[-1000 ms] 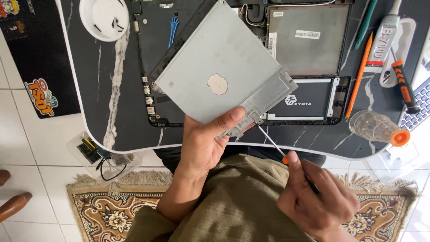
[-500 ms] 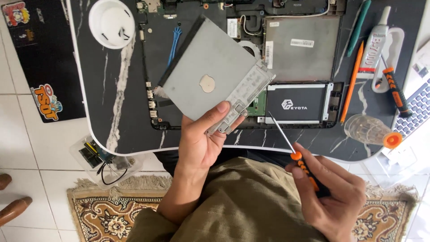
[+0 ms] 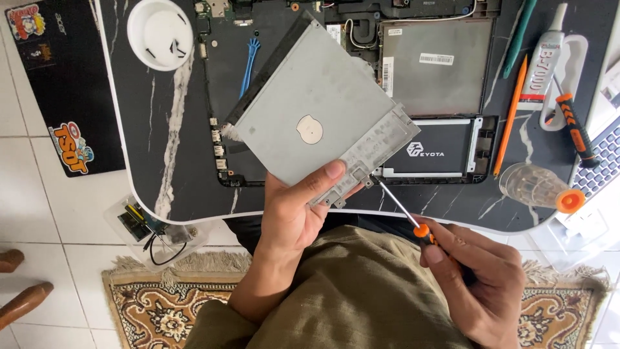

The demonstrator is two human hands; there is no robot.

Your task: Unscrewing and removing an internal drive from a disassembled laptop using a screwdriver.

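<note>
Optical drive (image 3: 310,110), the flat grey metal slab with a round foil patch in its middle, is what I have in hand: it hangs tilted above the opened laptop chassis (image 3: 271,39), which lies on the dark marbled table (image 3: 155,129) and fills the frame from ten to two o'clock. My left hand (image 3: 290,220) pinches the drive by its near edge at six o'clock of the slab, thumb on top and fingers underneath, so most of its weight hangs out beyond the grip; I judge that if the pinch loosens, the drive could drop onto the exposed board and the black storage drive (image 3: 429,148) lying at three o'clock of it. My right hand (image 3: 481,278) is closed around a small screwdriver (image 3: 400,207) with an orange collar, its thin shaft running up toward eleven o'clock, and the tip sits at the small bracket tab (image 3: 361,174) on the drive's lower right corner. I cannot tell whether the tip is seated in a screw head. If it is not, I think a push could make it skid off the tab toward my left thumb, or round out the screw. A freed screw would be tiny, and with the white dish (image 3: 161,32) far off at ten o'clock it could fall to the patterned rug (image 3: 155,310) below the table edge and be lost in the fringe.
</note>
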